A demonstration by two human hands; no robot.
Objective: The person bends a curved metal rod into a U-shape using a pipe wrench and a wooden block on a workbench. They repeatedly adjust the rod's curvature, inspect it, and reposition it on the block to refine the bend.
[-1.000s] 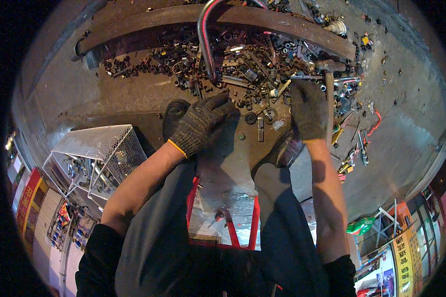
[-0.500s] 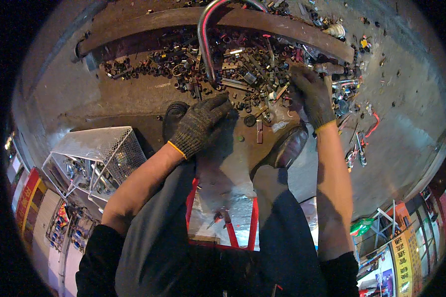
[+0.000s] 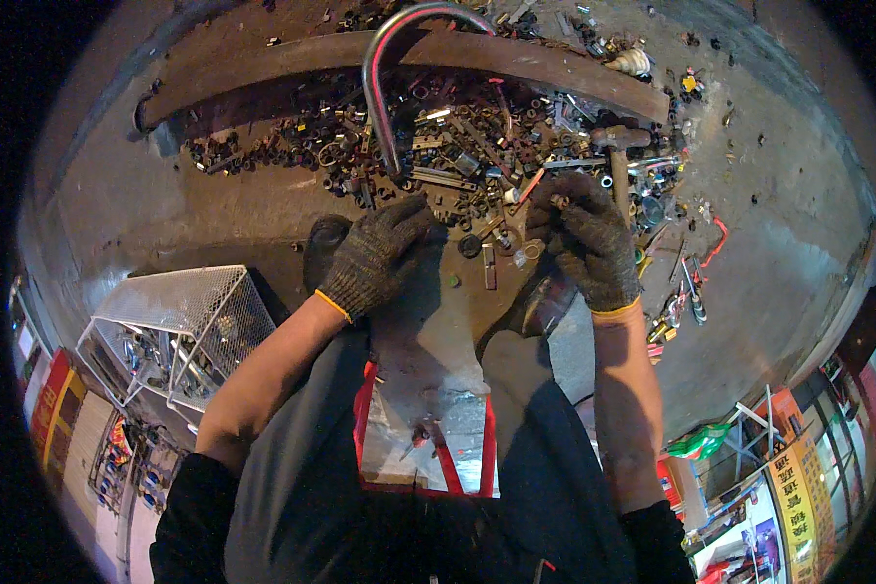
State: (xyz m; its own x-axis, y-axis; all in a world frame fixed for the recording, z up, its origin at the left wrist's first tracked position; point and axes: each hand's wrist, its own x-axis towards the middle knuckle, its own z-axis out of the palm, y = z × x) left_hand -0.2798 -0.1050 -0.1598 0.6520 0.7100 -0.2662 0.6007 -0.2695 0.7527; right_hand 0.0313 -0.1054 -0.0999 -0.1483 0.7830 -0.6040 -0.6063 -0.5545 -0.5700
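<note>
Right hand (image 3: 589, 238) fingers pinch small nut (image 3: 559, 201) just below scrap pile (image 3: 457, 146); left hand (image 3: 375, 255) curled, empty, nearby.

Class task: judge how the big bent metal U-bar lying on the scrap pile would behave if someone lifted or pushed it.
The U-bar looks like thick solid steel, so probably stiff and heavy for its size. Its smooth, shiny surface may slip in a gloved hand. Pushed, its curved bend would likely rock or pivot, snagging the loose nuts and bolts under it.

A heap of small metal nuts and bolts (image 3: 438, 156) lay before a long steel beam (image 3: 360, 58), a wire-mesh basket (image 3: 180, 321) to its left.
</note>
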